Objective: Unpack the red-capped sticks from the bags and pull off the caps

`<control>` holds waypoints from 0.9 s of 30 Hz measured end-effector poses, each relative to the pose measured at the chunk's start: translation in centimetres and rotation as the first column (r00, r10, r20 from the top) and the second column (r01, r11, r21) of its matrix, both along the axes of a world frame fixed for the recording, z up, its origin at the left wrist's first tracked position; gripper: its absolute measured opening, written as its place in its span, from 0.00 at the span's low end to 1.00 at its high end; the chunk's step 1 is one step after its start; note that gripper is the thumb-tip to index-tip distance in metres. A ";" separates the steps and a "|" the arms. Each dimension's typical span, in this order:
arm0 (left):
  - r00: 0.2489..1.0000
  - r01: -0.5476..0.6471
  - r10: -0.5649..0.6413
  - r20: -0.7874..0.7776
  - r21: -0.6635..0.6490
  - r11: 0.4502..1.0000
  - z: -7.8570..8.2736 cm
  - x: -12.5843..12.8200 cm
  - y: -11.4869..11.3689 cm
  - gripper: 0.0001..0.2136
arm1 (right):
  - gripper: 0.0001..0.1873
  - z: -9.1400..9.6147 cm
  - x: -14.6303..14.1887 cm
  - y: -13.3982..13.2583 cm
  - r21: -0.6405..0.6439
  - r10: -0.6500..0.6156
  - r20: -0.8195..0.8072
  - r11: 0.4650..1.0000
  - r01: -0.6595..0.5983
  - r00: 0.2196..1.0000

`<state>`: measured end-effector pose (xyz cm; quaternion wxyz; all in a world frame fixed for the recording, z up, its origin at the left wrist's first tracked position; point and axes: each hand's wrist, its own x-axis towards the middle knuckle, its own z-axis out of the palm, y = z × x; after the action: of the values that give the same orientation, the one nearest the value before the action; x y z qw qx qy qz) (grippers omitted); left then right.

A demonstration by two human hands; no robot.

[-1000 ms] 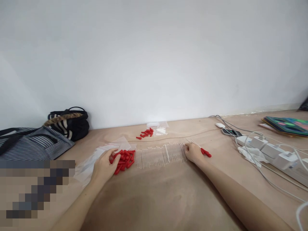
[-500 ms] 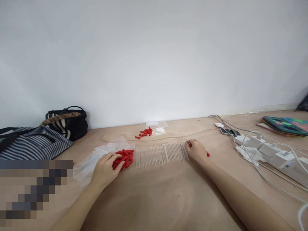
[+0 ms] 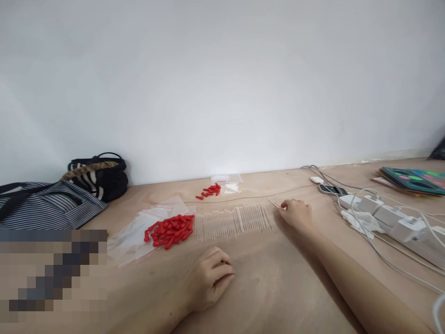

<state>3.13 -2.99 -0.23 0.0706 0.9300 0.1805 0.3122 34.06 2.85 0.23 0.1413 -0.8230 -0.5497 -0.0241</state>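
Plain white wall behind; tan, cloth-like work surface (image 3: 264, 287) in front.

Item 1: row of thin, clear plastic tubes (image 3: 232, 221), laid side by side mid-table. Judged very light, stiff, prone to roll and slippery; best pinched at mid-length between fingertip and thumb, one at a time.

Item 2: heap of small red plastic caps (image 3: 170, 229), just left of the tubes, lying partly on a clear zip bag (image 3: 132, 239). Judged light, slightly soft, easily scattered.

Item 3: a few loose clear tubes (image 3: 274, 202) at the row's right end, touching the right hand (image 3: 296, 214), whose fingers lie flat and slightly spread over them; whether it pinches one, cannot tell.

Item 4: left hand (image 3: 208, 280), near edge, well apart from the caps, fingers curled in loosely; contents, if any, hidden.

Also present: second small cluster of red caps (image 3: 209, 191), striped bags (image 3: 52, 204), white power strip with chargers (image 3: 396, 221).
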 end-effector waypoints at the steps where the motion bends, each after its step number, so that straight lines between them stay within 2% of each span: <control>1: 1.000 0.002 -0.002 0.004 -0.011 1.000 0.0 0.1 -0.1 0.06 | 0.15 -0.1 -0.1 0.1 -0.018 -0.004 0.015 1.000 0.004 1.000; 7: 0.999 -0.028 0.031 0.035 -0.079 0.996 0.1 -0.2 0.6 0.06 | 0.15 -0.4 -0.6 0.2 -0.047 0.009 0.047 0.999 -0.007 0.999; 15: 0.998 -0.043 0.048 0.039 -0.124 0.991 -0.3 -0.2 0.7 0.06 | 0.16 0.0 -1.9 0.1 -0.034 0.095 0.078 0.995 -0.093 0.992; 22: 0.998 -0.057 0.060 0.020 -0.131 0.990 -0.1 -0.3 0.6 0.06 | 0.14 -0.8 -1.7 0.4 -0.040 0.124 -0.004 0.991 -0.124 0.992; 27: 0.997 -0.071 0.075 0.026 -0.140 0.988 -0.2 -0.2 0.7 0.06 | 0.13 -0.7 -1.9 0.6 0.041 0.082 -0.057 0.996 -0.079 0.995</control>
<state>2.95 -2.30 -0.45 0.1267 0.9106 0.2348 0.3157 32.20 3.46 -0.44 0.1741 -0.7976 -0.5776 -0.0051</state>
